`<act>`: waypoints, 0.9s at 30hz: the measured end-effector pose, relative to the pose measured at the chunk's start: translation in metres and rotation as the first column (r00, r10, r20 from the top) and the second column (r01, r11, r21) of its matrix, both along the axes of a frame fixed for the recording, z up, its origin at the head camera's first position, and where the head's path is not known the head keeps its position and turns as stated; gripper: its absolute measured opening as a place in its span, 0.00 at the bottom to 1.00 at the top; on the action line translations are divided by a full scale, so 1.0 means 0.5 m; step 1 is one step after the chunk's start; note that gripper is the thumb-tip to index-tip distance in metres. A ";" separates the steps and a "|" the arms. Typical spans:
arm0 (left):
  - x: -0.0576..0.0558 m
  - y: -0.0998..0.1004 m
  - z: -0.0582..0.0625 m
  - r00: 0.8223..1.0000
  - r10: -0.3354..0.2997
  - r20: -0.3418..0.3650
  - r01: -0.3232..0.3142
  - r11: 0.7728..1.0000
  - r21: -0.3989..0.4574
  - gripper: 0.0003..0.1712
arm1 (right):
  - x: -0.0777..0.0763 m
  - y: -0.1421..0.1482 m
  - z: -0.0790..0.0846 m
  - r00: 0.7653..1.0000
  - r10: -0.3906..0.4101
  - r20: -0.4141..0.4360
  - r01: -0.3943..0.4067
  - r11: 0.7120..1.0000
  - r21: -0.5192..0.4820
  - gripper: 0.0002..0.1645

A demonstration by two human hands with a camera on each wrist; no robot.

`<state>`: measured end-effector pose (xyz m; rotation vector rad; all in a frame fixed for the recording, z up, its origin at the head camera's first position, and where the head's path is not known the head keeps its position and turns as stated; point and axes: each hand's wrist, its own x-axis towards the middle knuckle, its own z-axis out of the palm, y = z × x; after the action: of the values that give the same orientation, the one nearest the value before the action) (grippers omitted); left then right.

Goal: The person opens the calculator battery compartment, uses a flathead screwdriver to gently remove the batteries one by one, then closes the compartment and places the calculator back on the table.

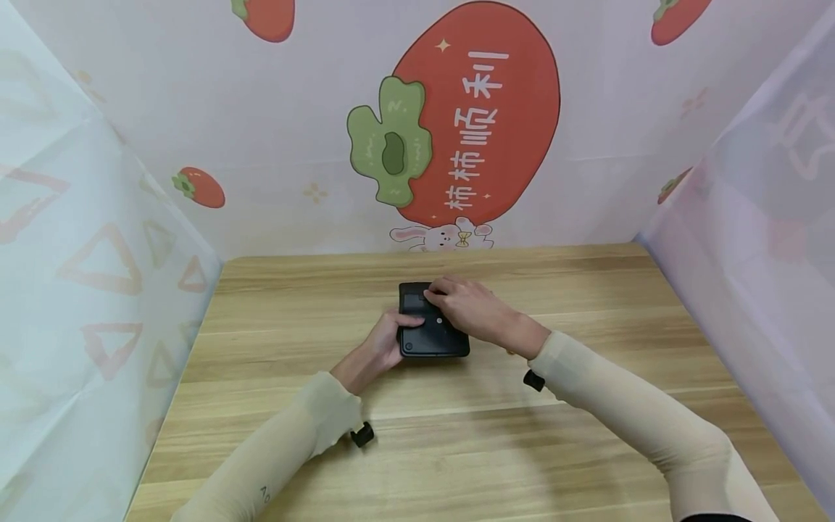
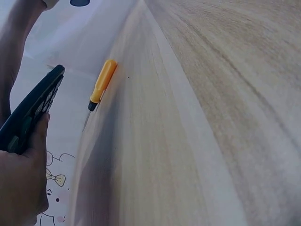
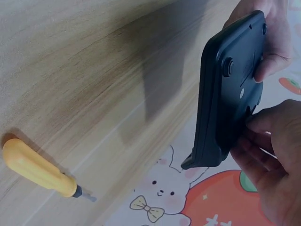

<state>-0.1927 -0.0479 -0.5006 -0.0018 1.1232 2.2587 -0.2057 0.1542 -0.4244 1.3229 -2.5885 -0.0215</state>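
A black calculator (image 1: 433, 339) is held above the table, its back facing up; light keys show on its underside in the left wrist view. My left hand (image 1: 386, 339) grips its left edge, thumb lying across the back. My right hand (image 1: 472, 308) has its bent fingertips on the far part of the back. In the right wrist view, the thumb and fingers of that hand (image 3: 277, 155) meet by a small dark raised part there; its kind is unclear. A screwdriver (image 3: 40, 167) with a yellow handle lies on the table, mostly hidden by my right arm in the head view.
The wood-grain table (image 1: 293, 304) carries the screwdriver. A printed wall sheet (image 1: 293, 109) stands behind it, with more sheets at left and right. Black wrist pieces (image 1: 362, 435) hang under both sleeves.
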 end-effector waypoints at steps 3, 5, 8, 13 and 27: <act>-0.001 0.002 -0.001 1.000 0.007 0.000 -0.007 1.000 -0.011 0.36 | 0.001 -0.002 -0.003 1.000 0.003 -0.007 -0.003 1.000 -0.001 0.18; -0.002 0.003 -0.001 1.000 0.007 0.001 -0.007 1.000 -0.015 0.36 | 0.002 -0.005 -0.005 1.000 -0.002 -0.005 0.002 1.000 0.000 0.18; -0.003 0.005 -0.002 1.000 0.013 0.008 -0.013 1.000 -0.016 0.36 | 0.004 -0.008 -0.009 1.000 -0.016 -0.002 0.016 1.000 -0.002 0.17; -0.003 0.005 -0.001 1.000 0.017 0.009 -0.016 1.000 -0.023 0.36 | 0.004 -0.007 -0.011 0.999 -0.021 0.026 0.021 0.999 -0.028 0.17; -0.007 0.008 0.000 1.000 -0.012 -0.024 0.011 0.999 -0.039 0.35 | -0.018 0.008 0.008 0.941 -0.035 0.336 0.135 0.951 -0.278 0.12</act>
<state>-0.1960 -0.0440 -0.5005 0.0167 1.1765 2.2316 -0.2148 0.1582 -0.4202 1.1836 -2.7702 0.6018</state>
